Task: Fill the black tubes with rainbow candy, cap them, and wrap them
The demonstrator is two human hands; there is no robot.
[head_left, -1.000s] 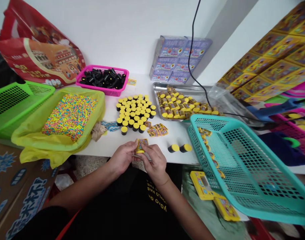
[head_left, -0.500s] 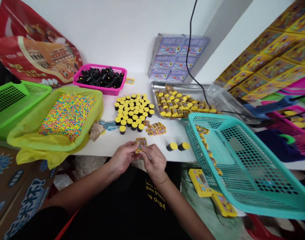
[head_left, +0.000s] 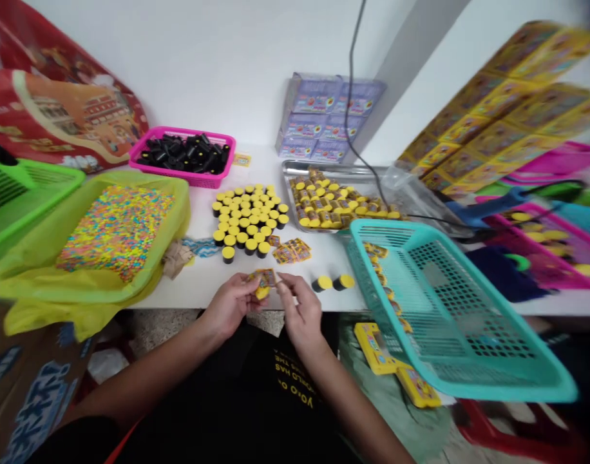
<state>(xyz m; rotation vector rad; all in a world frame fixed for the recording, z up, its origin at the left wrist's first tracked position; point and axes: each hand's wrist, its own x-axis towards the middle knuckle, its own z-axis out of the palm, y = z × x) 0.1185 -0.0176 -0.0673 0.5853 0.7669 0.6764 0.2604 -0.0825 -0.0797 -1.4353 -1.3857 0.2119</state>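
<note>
Left hand (head_left: 232, 305) and right hand (head_left: 301, 312), half-curled, pinching a glossy paper label (head_left: 265, 278) on a round yellow-capped tube (head_left: 262, 293).

A pink plastic basket (head_left: 179, 131) is holding a heap of black tubes (head_left: 183, 153) on the tabletop (head_left: 328, 261). Multicoloured candy beads (head_left: 116, 232) are lying on a yellow plastic liner (head_left: 174, 206), beside a green mesh basket (head_left: 15, 200) and a red printed bag (head_left: 58, 109). Stacked purple boxes (head_left: 331, 113) are standing behind a steel tray (head_left: 288, 187). A teal mesh basket (head_left: 449, 303) is tilting over the tabletop's edge.
</note>
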